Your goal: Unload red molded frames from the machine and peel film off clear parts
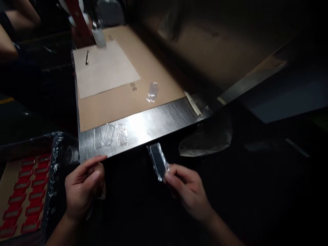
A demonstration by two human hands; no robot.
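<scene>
**Small clear packet pinched at the table's front edge**

At the lower left of the frame, a box of red parts point(22, 194) lined with clear film is seen, the parts set in rows. Just right of it, the left hand point(83, 188) is held loosely curled, its fingers bent inward and the forefinger stretched toward the metal table edge point(159, 123); something pale seems to be tucked under it, though what cannot be told. Above that hand, three clear packets point(110, 136) are laid side by side on the brushed metal. Higher up, a brown cardboard sheet point(159, 68) is spread, with a pale paper sheet point(106, 68) and a pen point(87, 57) upon it, and a crumpled clear wrapper point(152, 91) near its lower edge. Right of centre, a small clear packet point(158, 161) is gripped at its lower end by the right hand point(189, 191), between thumb and fingertips, held tilted just below the table edge. Further right, a clear film sheet point(206, 140) is seen in shadow.
</scene>
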